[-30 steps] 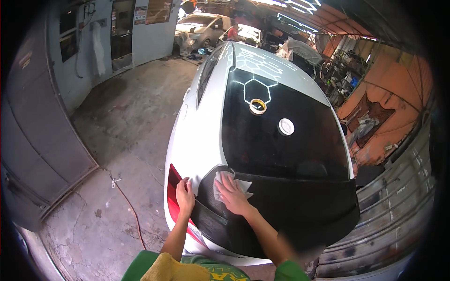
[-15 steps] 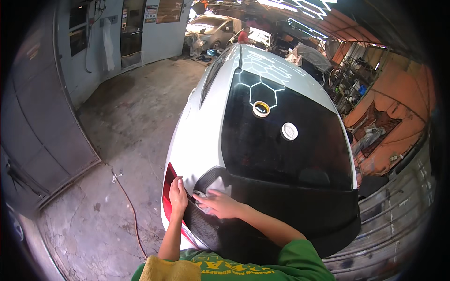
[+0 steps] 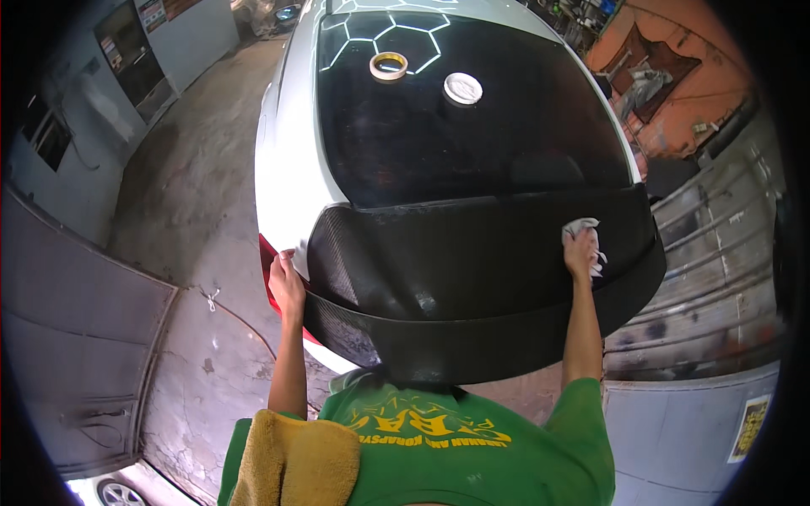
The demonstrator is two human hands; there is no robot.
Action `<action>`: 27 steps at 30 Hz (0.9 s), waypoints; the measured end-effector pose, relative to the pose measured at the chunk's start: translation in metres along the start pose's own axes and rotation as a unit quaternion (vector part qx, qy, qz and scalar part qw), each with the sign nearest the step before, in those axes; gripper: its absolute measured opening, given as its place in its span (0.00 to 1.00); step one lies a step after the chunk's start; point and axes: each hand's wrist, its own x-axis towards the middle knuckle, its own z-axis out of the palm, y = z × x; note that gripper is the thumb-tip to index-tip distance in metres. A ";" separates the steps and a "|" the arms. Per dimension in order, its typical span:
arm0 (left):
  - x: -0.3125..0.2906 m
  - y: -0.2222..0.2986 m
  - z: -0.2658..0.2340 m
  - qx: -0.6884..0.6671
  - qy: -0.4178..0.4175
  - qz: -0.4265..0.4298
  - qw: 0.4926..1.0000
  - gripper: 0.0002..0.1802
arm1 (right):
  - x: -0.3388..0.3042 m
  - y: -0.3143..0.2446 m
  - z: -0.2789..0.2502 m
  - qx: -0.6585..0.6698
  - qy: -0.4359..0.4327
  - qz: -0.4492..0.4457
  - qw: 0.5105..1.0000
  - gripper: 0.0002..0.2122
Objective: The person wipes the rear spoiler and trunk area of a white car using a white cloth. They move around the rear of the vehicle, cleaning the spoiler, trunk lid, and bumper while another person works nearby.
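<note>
At the red tail light [image 3: 266, 251]: left hand [image 3: 288, 285], partly curled (gripping or not, I cannot tell)
Black panel [image 3: 472, 253], right part: right hand [image 3: 579, 255] gripping a pale cloth [image 3: 581, 224], likely light and soft; best held bunched

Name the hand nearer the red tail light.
Left: the left hand is at the red tail light; the right hand, holding a white cloth, is across the black rear panel.

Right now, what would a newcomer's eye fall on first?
A broad black panel on the white car stands out first, below dark glass bearing a tape roll and a round white object. The right hand holds a white cloth at the panel's right side; the left hand is at the red tail light.
</note>
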 end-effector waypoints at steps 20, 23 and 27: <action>0.002 -0.004 -0.008 0.018 -0.043 0.034 0.998 0.30 | -0.197 -0.203 -0.070 0.276 -0.243 -0.474 0.800 0.29; 0.007 -0.009 -0.005 0.048 -0.110 0.004 0.993 0.29 | -0.176 -0.093 -0.123 0.366 -0.193 -0.229 0.881 0.26; 0.013 -0.021 -0.011 0.135 -0.087 0.071 0.984 0.25 | -0.267 -0.145 -0.163 0.454 -0.168 -0.188 0.855 0.21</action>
